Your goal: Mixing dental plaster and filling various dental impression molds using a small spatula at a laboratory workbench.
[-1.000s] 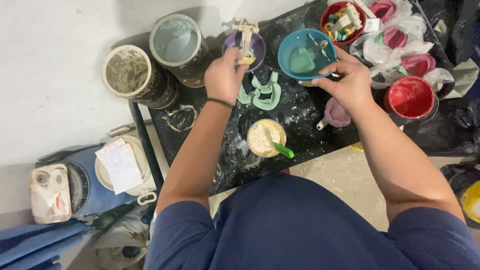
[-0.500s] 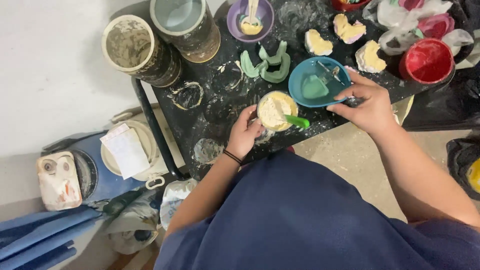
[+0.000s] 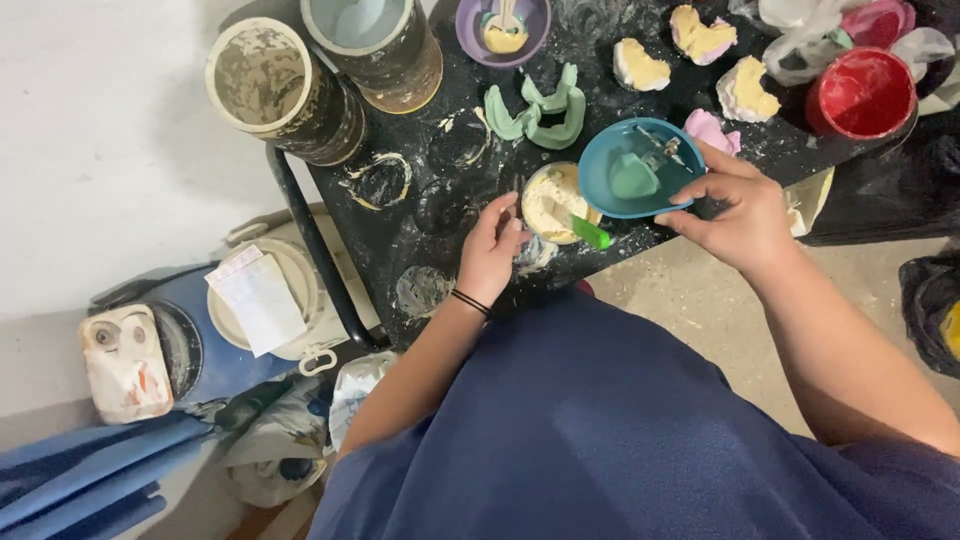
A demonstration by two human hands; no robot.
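Blue bowl [image 3: 640,170] gripped at its rim by my right hand [image 3: 740,215]; left hand [image 3: 492,250] loosely open against the cream-filled cup [image 3: 555,200]; mixing seems unfinished; moulds await.

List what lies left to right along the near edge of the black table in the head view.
Left hand → small cup of yellowish paste with green-handled tool → blue rubber mixing bowl → right hand.

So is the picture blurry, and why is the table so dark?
Head view: mostly sharp, with soft, even light. The black splattered table is simply dark-coloured, not shadowed. The round blue mixing bowl in the right hand looks crisp; the left hand too.
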